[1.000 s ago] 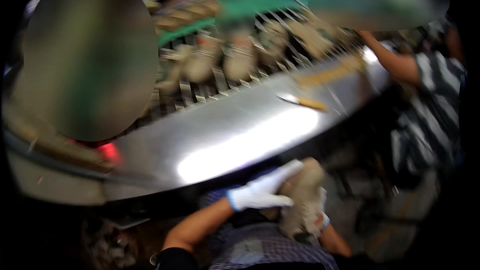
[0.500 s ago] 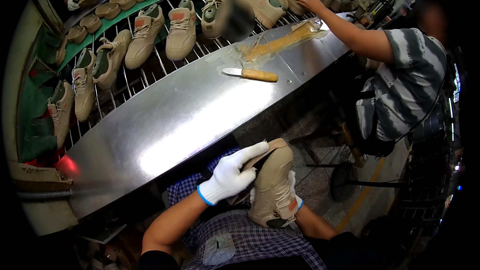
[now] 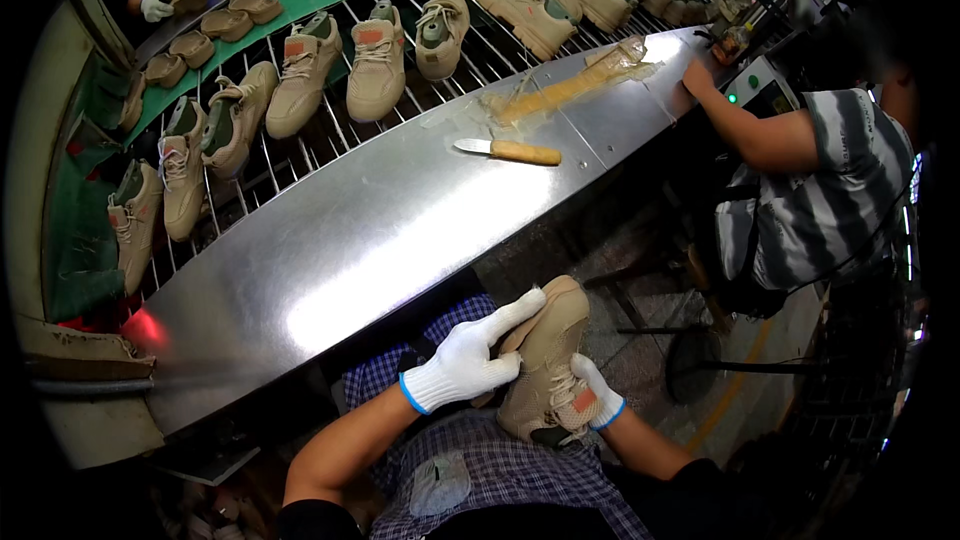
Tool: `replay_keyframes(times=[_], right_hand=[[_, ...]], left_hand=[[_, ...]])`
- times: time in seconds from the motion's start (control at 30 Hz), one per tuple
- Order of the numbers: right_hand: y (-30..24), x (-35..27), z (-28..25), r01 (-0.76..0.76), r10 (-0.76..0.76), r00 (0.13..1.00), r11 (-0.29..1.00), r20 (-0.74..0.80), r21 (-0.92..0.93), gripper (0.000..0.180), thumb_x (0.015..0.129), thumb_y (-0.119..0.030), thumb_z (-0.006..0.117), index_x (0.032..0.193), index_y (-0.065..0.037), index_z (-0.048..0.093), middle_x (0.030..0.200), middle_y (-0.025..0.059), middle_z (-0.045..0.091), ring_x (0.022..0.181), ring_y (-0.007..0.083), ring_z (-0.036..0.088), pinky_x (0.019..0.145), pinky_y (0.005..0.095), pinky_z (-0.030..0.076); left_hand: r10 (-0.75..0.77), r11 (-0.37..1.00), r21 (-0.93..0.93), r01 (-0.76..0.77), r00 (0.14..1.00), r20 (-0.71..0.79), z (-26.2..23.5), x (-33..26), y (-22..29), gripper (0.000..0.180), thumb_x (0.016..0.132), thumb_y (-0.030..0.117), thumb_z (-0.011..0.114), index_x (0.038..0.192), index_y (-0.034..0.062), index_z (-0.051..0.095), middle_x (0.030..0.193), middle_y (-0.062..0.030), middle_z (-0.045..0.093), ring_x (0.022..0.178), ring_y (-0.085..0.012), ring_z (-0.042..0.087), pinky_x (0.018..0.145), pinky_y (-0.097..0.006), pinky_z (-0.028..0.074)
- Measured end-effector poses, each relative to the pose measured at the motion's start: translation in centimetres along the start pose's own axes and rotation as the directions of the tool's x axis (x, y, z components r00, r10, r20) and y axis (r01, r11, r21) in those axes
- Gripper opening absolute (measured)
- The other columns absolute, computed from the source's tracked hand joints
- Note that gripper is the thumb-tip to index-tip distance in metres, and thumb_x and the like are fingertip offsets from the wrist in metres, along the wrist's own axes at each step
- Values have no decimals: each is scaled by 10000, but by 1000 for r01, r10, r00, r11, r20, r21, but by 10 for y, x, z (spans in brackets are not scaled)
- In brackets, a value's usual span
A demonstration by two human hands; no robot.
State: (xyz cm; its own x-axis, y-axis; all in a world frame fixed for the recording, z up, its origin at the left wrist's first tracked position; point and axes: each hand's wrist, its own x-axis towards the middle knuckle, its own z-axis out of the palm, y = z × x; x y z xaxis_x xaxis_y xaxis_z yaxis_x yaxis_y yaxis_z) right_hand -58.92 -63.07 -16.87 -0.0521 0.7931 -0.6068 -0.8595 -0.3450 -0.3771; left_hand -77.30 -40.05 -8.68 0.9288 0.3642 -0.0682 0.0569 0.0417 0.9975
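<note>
A beige lace-up shoe (image 3: 550, 365) is held above my lap, its toe pointing away from me. A tan sole (image 3: 563, 286) lies along its left side and round the toe. My left hand (image 3: 462, 360), in a white knit glove with a blue cuff, grips the sole, with the index finger stretched along it toward the toe. My gloved right hand (image 3: 600, 392) holds the shoe from the right, beside its laces; part of its fingers is hidden behind the shoe.
Ahead, a metal bench (image 3: 380, 240) carries a wooden-handled knife (image 3: 508, 151) and a taped yellowish strip (image 3: 565, 90). Beyond it, several shoes (image 3: 377, 65) stand on a rod rack beside loose soles (image 3: 227, 24) on a green belt. One co-worker (image 3: 830, 170) sits at right; gloved hands (image 3: 175, 2) work far left.
My right hand has come round from behind the shoe to the lace side. The sole sits closer to the toe. Shoes on the rack have shifted right, and the co-worker's hand has left them.
</note>
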Motion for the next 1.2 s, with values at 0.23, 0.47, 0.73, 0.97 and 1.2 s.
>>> replay_keyframes(times=[0.23,0.47,0.73,0.97,1.2], right_hand=[[-1,4,0,-12,14,1000,997,27,-74,844,994,-534,689,1565,16,402,1455,205,601,1275,317,658,1073,460,592],[-1,1,14,-41,44,999,993,19,-115,817,996,-479,713,1560,24,403,1459,215,595,1282,325,655,1072,465,592],[17,16,7,-51,53,997,998,63,-34,815,1016,-490,661,1573,28,368,1478,239,566,1289,334,650,1074,484,593],[28,22,0,-46,45,996,999,82,11,828,1011,-514,650,1582,9,359,1476,226,564,1284,339,647,1082,488,589],[35,8,5,-20,20,998,1000,58,-8,827,1012,-524,626,1589,1,352,1484,229,556,1284,341,650,1077,491,594]], left_hand=[[72,971,233,-57,996,-57,2,1,2,806,852,77,638,1623,33,409,1583,-249,522,1356,-333,634,1136,-360,519],[195,925,350,-147,975,-106,-18,11,7,747,793,90,661,1527,36,535,1485,-210,623,1281,-337,683,1098,-386,556],[5,976,218,6,999,-51,-33,10,16,713,829,57,612,1537,64,527,1479,-198,636,1261,-320,699,1103,-390,553],[11,956,291,-19,999,31,-33,-1,17,771,856,69,585,1612,66,434,1522,-245,586,1272,-343,690,1096,-395,554],[-10,961,276,-11,997,77,-15,-11,16,875,840,48,588,1669,61,310,1563,-265,533,1312,-369,658,1115,-390,538]])
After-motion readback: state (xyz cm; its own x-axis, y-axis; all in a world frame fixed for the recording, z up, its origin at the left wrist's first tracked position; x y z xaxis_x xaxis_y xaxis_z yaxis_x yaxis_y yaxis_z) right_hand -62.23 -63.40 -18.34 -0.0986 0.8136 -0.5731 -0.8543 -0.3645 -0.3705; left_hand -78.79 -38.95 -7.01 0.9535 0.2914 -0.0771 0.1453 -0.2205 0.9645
